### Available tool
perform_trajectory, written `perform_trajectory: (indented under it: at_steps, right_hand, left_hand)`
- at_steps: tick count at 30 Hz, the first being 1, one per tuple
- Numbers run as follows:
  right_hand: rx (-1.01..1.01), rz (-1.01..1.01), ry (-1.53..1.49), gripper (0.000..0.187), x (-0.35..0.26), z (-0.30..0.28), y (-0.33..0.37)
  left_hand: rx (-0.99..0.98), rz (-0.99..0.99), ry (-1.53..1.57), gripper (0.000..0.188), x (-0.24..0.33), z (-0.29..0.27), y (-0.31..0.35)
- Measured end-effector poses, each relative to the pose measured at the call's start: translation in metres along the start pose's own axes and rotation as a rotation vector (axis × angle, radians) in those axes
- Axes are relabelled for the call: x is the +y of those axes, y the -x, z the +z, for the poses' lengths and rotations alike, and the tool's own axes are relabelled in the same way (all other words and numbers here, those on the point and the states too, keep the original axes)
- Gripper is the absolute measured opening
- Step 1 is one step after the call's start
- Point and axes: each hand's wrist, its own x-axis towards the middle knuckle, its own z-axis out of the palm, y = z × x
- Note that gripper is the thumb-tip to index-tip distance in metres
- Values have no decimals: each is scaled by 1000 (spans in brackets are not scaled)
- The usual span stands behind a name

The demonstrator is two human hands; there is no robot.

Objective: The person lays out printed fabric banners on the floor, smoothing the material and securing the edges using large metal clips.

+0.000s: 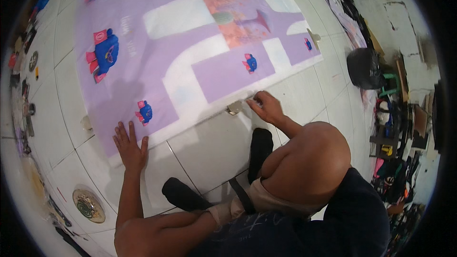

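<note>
A large printed sheet (143,62), purple with white shapes and blue cartoon figures, lies spread over the tiled floor. My left hand (129,146) rests flat on its near left corner, fingers spread. At the sheet's near edge, my right hand (267,108) is closed, with thumb and fingertips drawn together. Whatever those fingertips hold, if anything, is too small to make out. Just left of the right hand, a small beige-grey block (233,108) sits against the sheet's edge.
Another small block (86,123) is at the sheet's left edge, and a third (314,38) at its right. A round ornate plate-like object (89,206) lies at lower left. Along the right wall are a black bag (364,68), a green stool (391,84) and piled clutter.
</note>
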Motion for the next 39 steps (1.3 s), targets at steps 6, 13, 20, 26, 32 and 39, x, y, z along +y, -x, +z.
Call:
perform_trajectory:
  at_steps: [6,13,20,26,32,39]
  right_hand:
    - [-356,376,-769,48,-41,26,-4]
    - [-248,544,-1414,50,-41,44,13]
    - [-427,319,-1251,43,-19,59,32]
    - [-787,30,-711,59,-17,53,68]
    - [-319,-439,-413,31,11,10,14]
    - [479,-668,89,33,65,-36,-54]
  left_hand:
    - [-61,-9,-33,73,-4,-2,1]
    - [-121,3,-31,74,4,-18,-7]
    - [-121,-6,-19,73,10,-26,-10]
    - [-36,98,89,63,17,-42,-22]
    - [-473,465,95,48,70,-127,-78]
    - [-275,397,317,41,148,-57,-80]
